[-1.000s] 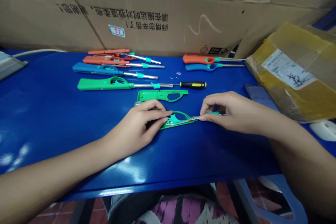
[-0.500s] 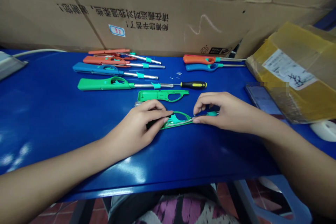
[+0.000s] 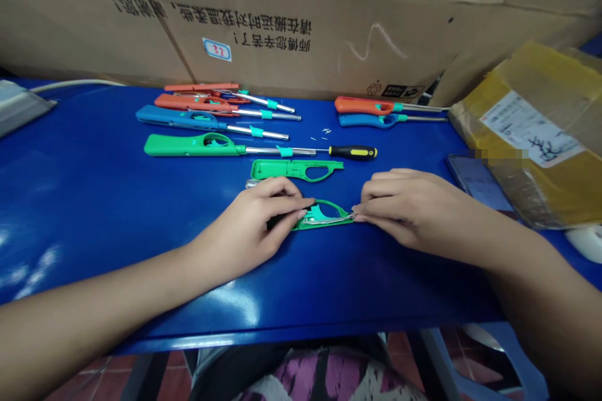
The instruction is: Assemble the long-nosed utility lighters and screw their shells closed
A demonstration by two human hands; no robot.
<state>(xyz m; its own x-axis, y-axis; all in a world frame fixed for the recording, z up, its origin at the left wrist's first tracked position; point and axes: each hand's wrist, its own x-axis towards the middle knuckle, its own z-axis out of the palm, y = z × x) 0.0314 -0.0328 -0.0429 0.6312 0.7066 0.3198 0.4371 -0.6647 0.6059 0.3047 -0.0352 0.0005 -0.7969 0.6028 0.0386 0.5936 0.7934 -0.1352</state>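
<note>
Landmark: screwdriver (image 3: 352, 152) on the blue surface (image 3: 141, 232). The open green lighter half (image 3: 324, 223) lies nearer the wearer than the screwdriver, slightly to its left, a teal trigger (image 3: 316, 213) inside. Left hand (image 3: 263, 219), nearer and left of the screwdriver: grip narrow, thumb and forefinger holding the half's handle end. Right hand (image 3: 409, 210), nearer and right of it: grip narrow, fingertips pinching a thin pale strand (image 3: 329, 221) at the half's front end; exact contact too small to resolve. A loose green half (image 3: 277, 168) lies just nearer and left of the screwdriver. Left of it, a green lighter (image 3: 192, 146); beyond that, a blue lighter (image 3: 179, 118). Small white bits (image 3: 325, 131) lie just beyond the screwdriver. A phone (image 3: 477, 182) lies to its right, nearer.
</note>
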